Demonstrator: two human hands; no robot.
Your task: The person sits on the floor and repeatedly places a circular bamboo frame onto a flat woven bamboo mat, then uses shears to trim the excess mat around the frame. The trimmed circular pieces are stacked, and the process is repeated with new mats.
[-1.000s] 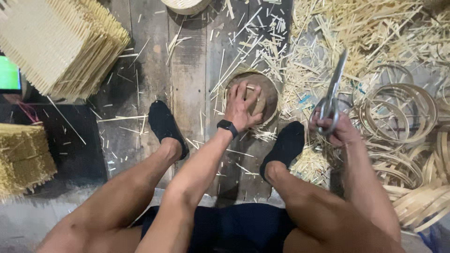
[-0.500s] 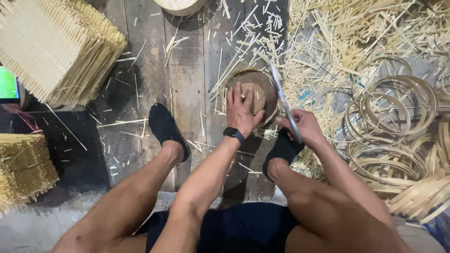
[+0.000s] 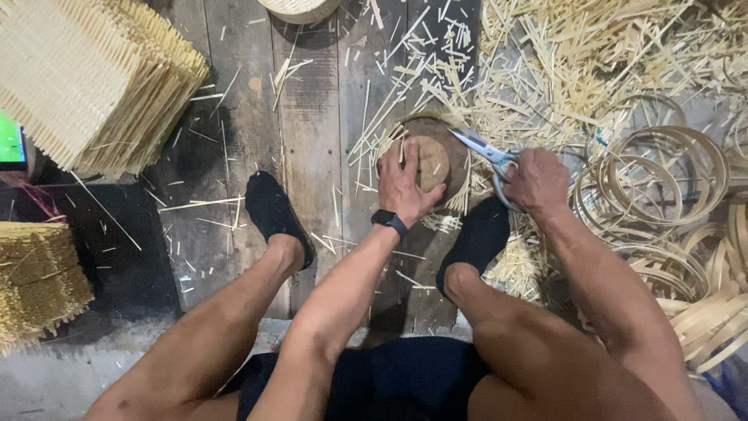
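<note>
My left hand [image 3: 405, 183], with a black watch on its wrist, presses down on a round woven bamboo piece [image 3: 433, 160] that lies on the wooden floor between my feet. Cut strip ends stick out around its rim. My right hand [image 3: 538, 181] grips a pair of metal scissors [image 3: 485, 148] by the handles. The blades are open and point left at the right edge of the round piece.
Stacks of woven bamboo mats [image 3: 86, 74] sit at the left, another pile [image 3: 35, 281] lower left. Bamboo hoops [image 3: 662, 175] lie at the right. Loose bamboo offcuts [image 3: 576, 62] cover the floor at top right. My black-socked feet [image 3: 274, 210] flank the work.
My right hand has come leftward with the scissors, from out over the hoops to the round piece's right edge. The left hand stays on the piece.
</note>
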